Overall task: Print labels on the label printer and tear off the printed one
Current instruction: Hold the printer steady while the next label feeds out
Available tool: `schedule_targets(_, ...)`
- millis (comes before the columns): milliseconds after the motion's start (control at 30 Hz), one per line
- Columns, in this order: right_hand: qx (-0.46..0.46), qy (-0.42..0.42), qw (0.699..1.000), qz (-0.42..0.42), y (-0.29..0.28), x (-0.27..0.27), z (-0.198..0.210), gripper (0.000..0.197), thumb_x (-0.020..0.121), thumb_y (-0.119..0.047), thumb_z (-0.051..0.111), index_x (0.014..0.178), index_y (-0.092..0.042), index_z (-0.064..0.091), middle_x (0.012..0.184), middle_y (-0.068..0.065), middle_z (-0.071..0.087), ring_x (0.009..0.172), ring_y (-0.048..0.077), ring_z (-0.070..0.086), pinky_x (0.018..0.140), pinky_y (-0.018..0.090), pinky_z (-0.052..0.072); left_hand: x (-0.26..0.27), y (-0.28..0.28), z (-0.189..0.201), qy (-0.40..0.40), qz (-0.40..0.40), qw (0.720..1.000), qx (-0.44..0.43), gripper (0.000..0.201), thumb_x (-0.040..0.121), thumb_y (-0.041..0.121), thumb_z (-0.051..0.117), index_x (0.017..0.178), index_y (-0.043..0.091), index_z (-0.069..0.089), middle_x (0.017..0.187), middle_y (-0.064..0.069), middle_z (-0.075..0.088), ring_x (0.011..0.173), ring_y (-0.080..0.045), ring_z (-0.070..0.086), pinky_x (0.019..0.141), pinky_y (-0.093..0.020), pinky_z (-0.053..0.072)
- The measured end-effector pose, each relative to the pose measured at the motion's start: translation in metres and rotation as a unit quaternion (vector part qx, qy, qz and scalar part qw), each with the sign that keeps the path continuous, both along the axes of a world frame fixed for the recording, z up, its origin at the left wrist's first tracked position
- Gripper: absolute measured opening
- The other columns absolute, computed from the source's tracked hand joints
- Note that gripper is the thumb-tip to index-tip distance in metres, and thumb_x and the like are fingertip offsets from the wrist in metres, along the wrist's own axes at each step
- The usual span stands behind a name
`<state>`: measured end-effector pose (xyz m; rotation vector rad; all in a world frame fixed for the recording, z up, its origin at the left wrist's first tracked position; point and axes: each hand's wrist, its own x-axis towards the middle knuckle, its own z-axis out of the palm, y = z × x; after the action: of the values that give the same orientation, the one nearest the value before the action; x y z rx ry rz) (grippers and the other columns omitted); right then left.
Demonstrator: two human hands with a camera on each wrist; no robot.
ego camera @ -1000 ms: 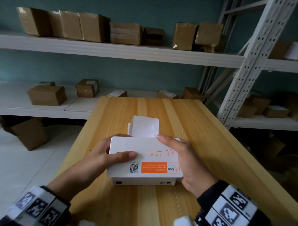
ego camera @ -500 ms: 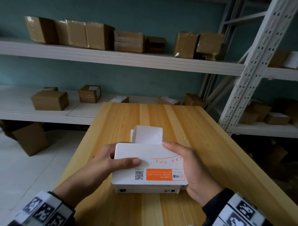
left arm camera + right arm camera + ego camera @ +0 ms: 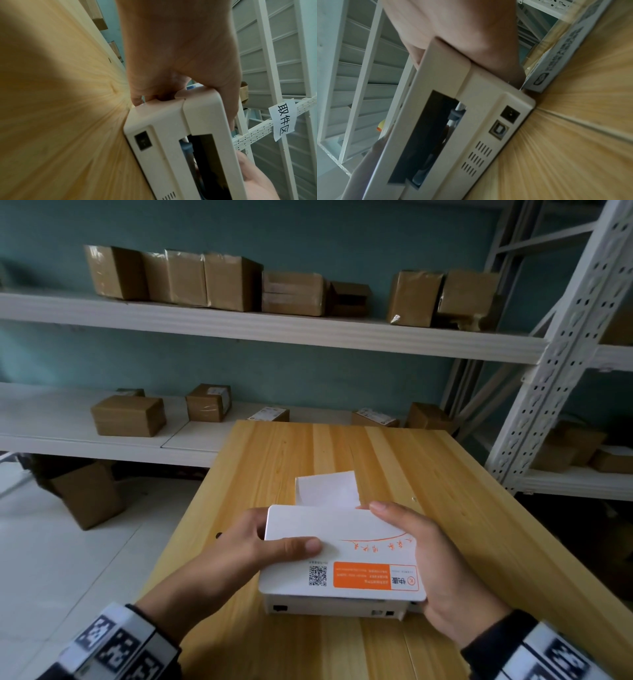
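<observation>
- The label printer (image 3: 339, 563) sits near the front middle of the wooden table (image 3: 445, 474), its back panel facing you and its lid pressed down under both your hands.
- It reads as a rigid plastic shell — light enough to slide on the smooth wood if you pull on the paper, so keep one hand bracing it.
- The label strip (image 3: 327, 487) stands up from the far edge of the printer, curling slightly. It is thin, soft paper; I judge it will crease or tear crooked if you tug it from one corner.
- Take the strip close to the slot, across its width, and tear against the printer's edge rather than straight up.
- Your left hand (image 3: 246, 546) grips the left end of the printer: thumb flat along the lid, fingers curled round the side and far corner.
- Your right hand (image 3: 435, 563) clasps the right end, palm on the side, forefinger stretched over the lid's far corner, just beside the strip — whether it touches the paper I cannot tell.
- In the right wrist view a printed carton (image 3: 556, 56) lies on the table just beyond the printer.
- Behind the table, white shelves (image 3: 239, 326) carry brown parcels (image 3: 219, 282).
</observation>
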<state>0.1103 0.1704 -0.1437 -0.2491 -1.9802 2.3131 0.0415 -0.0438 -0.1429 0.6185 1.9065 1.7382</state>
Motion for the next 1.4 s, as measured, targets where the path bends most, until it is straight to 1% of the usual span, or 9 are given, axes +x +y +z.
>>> schedule_targets(100,0.006,-0.013,1.000,0.001,-0.0004,0.0019,0.0020,0.026,0.086,-0.038,0.065,0.078,-0.016,0.076,0.090,0.014,0.079,0.070,0.026,0.075,0.062,0.029,0.054,0.0016,0.0001,0.0003,-0.003,0.004,1.000,0.006,0.031,0.083,0.020,0.075,0.109,0.005,0.070,0.102,-0.006,0.082,0.089,-0.020,0.079,0.070,-0.019,0.056)
schedule_targets(267,0.026,-0.020,0.999,0.002,-0.0014,0.0014,0.0025,0.032,0.090,-0.039,0.061,0.069,-0.021,0.078,0.087,0.011,0.079,0.069,0.024,0.074,0.062,0.028,0.052,0.0012,-0.0004,-0.0005,0.010,-0.010,1.000,0.014,0.039,0.082,0.026,0.076,0.115,0.007,0.070,0.109,-0.007,0.080,0.098,-0.025,0.077,0.079,-0.025,0.059)
schedule_targets(433,0.020,-0.019,1.000,-0.004,-0.0007,0.0027,0.0023,0.027,0.088,-0.039,0.063,0.087,-0.015,0.076,0.092,0.013,0.079,0.072,0.025,0.075,0.061,0.027,0.054,-0.0009,-0.0011,-0.0032,0.010,-0.008,1.000,0.014,0.044,0.078,0.027,0.074,0.113,0.000,0.069,0.107,-0.010,0.081,0.095,-0.027,0.078,0.074,-0.023,0.057)
schedule_targets(567,0.017,-0.021,1.000,0.001,-0.0006,0.0033,0.0022,0.027,0.088,-0.040,0.063,0.076,-0.021,0.077,0.089,0.011,0.079,0.070,0.024,0.074,0.060,0.028,0.053,-0.0019,-0.0010,-0.0038,0.017,-0.010,1.000,0.007,0.045,0.078,0.030,0.073,0.114,0.004,0.069,0.107,-0.008,0.081,0.095,-0.026,0.078,0.075,-0.025,0.059)
schedule_targets(700,0.020,-0.024,1.000,0.002,-0.0013,0.0033,0.0038,0.029,0.089,-0.041,0.062,0.073,-0.023,0.079,0.092,0.011,0.079,0.073,0.025,0.075,0.064,0.028,0.054,-0.0018,-0.0011,-0.0037,0.016,-0.012,1.000,0.007,0.043,0.078,0.029,0.073,0.112,0.004,0.070,0.106,-0.008,0.081,0.094,-0.025,0.078,0.073,-0.022,0.058)
schedule_targets(833,0.013,-0.027,1.000,0.009,-0.0010,0.0048,0.0059,0.032,0.090,-0.040,0.061,0.069,-0.023,0.079,0.089,0.010,0.079,0.068,0.022,0.075,0.056,0.024,0.053,-0.0014,-0.0006,-0.0037,0.021,-0.006,1.000,0.011,0.037,0.077,0.027,0.074,0.107,0.006,0.072,0.103,-0.008,0.082,0.090,-0.023,0.079,0.069,-0.019,0.056)
schedule_targets(900,0.012,-0.027,1.000,0.012,-0.0010,0.0054,0.0062,0.032,0.089,-0.040,0.061,0.070,-0.023,0.079,0.090,0.011,0.079,0.068,0.022,0.074,0.055,0.024,0.053,-0.0012,-0.0007,-0.0039,0.021,-0.006,1.000,0.011,0.037,0.077,0.027,0.074,0.107,0.005,0.072,0.103,-0.008,0.082,0.090,-0.024,0.079,0.070,-0.020,0.057)
schedule_targets(1233,0.002,-0.015,1.000,0.010,-0.0022,0.0065,0.0046,0.025,0.085,-0.041,0.063,0.076,-0.023,0.078,0.096,0.014,0.078,0.078,0.026,0.075,0.066,0.029,0.054,-0.0033,-0.0014,-0.0072,0.036,-0.004,0.999,0.004,0.049,0.073,0.033,0.079,0.109,0.001,0.071,0.105,-0.012,0.081,0.092,-0.028,0.078,0.071,-0.024,0.058)
schedule_targets(1400,-0.002,-0.014,1.000,0.013,-0.0025,0.0065,0.0045,0.028,0.077,-0.044,0.066,0.083,-0.019,0.076,0.095,0.014,0.078,0.076,0.026,0.074,0.062,0.027,0.054,-0.0036,-0.0015,-0.0095,0.029,0.003,1.000,0.010,0.052,0.073,0.032,0.080,0.112,0.001,0.069,0.106,-0.013,0.080,0.095,-0.031,0.078,0.078,-0.031,0.062)
